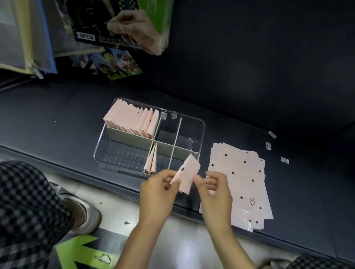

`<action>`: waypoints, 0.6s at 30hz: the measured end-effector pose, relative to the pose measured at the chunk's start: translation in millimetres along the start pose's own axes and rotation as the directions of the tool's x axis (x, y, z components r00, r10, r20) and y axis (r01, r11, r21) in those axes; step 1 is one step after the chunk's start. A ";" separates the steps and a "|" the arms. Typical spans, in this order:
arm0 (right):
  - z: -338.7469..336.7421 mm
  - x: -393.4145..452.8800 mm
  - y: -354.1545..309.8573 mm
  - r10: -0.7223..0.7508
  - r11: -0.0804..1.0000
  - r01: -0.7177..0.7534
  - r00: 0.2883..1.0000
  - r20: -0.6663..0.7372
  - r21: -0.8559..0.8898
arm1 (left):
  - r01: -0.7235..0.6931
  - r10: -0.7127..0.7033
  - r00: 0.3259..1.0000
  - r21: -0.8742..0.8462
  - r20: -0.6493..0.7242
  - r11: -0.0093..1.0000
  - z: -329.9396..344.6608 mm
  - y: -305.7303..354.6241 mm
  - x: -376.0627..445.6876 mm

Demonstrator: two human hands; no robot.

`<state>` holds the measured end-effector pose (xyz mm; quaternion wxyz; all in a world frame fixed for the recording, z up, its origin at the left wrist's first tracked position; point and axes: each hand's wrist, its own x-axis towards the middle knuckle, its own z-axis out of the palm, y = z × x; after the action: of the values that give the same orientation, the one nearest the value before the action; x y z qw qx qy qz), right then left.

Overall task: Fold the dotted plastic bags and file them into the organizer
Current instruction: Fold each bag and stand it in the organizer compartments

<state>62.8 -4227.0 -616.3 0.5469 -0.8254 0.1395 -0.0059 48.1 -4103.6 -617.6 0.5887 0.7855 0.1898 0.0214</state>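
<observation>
Both hands, left (158, 189) and right (215, 192), pinch a folded pink dotted plastic bag (186, 175) just beside the clear plastic divided organizer (103, 147)

both forearms are bare to the lower edge of the view, no sleeves showing, and neither the left hand (158, 190) nor the right hand (216, 195) wears a glove, ring or watch. the trousers (7, 205) are a small black-and-white check on both legs. a grey shoe (90, 217) has a paler sole.
</observation>
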 end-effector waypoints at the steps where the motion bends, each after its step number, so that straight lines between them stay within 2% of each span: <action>1: 7.8 -2.2 -3.7 -0.024 1.000 0.024 0.997 0.071 0.012 | -0.064 0.065 0.997 0.038 -0.030 0.997 0.0 -2.2 -0.1; 3: 23.9 -3.7 -9.0 -0.013 1.000 0.014 0.982 0.187 -0.004 | -0.154 0.157 0.987 0.066 -0.039 0.986 0.2 -7.4 0.4; 5: 35.2 2.0 -12.4 -0.020 0.997 0.033 0.983 0.181 -0.066 | -0.180 0.182 0.983 0.064 -0.027 0.982 -2.0 -12.6 3.2; 9: 48.2 19.0 -18.5 -0.055 0.971 0.093 0.983 0.173 -0.221 | -0.131 0.133 0.991 -0.078 0.022 0.988 -14.3 -23.0 18.3; 10: 50.7 23.9 -20.5 -0.067 0.955 0.113 0.982 0.176 -0.272 | -0.128 0.127 0.992 -0.049 -0.026 0.991 -16.7 -26.3 22.7; 13: 57.1 36.8 -26.7 -0.135 0.872 0.192 0.979 0.155 -0.450 | -0.067 0.111 0.972 0.204 -0.209 0.977 -19.4 -35.5 36.4; 15: 61.3 42.2 -30.3 -0.180 0.808 0.223 0.975 0.132 -0.546 | 0.002 0.063 0.974 0.285 -0.217 0.958 -18.8 -40.1 43.9; 18: 72.1 45.6 -31.5 -0.197 0.727 0.245 0.969 0.147 -0.642 | 0.044 0.011 0.985 0.313 -0.172 0.949 -16.6 -47.9 51.1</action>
<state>125.4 -4161.4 -623.2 0.2231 -0.9747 0.0144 0.0067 78.1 -4060.6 -666.9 0.4370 0.8632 0.2473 0.0533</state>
